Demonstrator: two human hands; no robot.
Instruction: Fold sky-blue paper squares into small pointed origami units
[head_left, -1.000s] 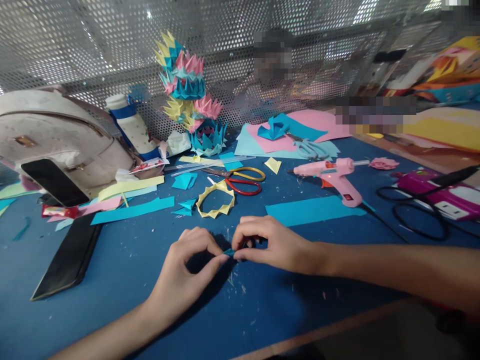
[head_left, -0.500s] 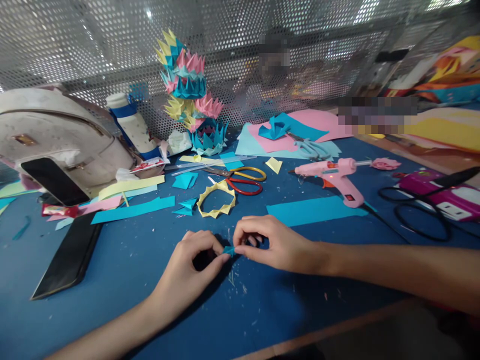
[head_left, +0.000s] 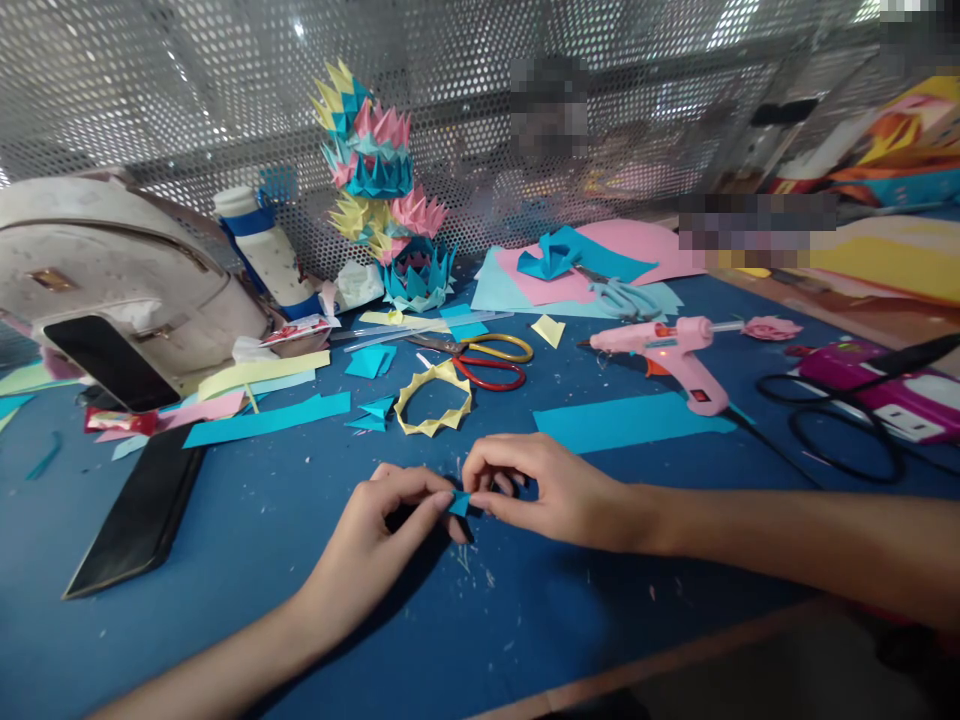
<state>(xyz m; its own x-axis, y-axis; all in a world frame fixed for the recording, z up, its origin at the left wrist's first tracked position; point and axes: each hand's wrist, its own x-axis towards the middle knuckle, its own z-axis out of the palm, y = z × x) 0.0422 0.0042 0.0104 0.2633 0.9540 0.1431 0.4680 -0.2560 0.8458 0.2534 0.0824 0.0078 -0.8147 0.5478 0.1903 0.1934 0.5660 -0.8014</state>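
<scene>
A small folded piece of blue paper [head_left: 460, 503] is pinched between my two hands above the blue table. My left hand [head_left: 397, 515] grips its left side between thumb and fingers. On its right side, the thumb and fingertips of my right hand [head_left: 532, 485] are closed. Just beyond my hands lies a yellow paper ring with pointed edges [head_left: 406, 411]. Small folded blue pieces [head_left: 371, 361] rest to the left of it, and scissors with red and yellow handles [head_left: 495, 375] lie behind it. A wide blue paper strip [head_left: 600, 423] is beyond my right hand.
A pink glue gun [head_left: 675, 350] with a black cord sits at the right, near a purple power strip [head_left: 870, 385]. A tower of paper rings [head_left: 379, 170], a bottle [head_left: 262, 250] and a bag [head_left: 112, 260] stand behind. Phones [head_left: 139, 510] and paper strips are at the left.
The small blue piece has turned slightly and shows more of its face. My left fingers have shifted around it, with a fingertip now showing below. My right hand has moved slightly left.
</scene>
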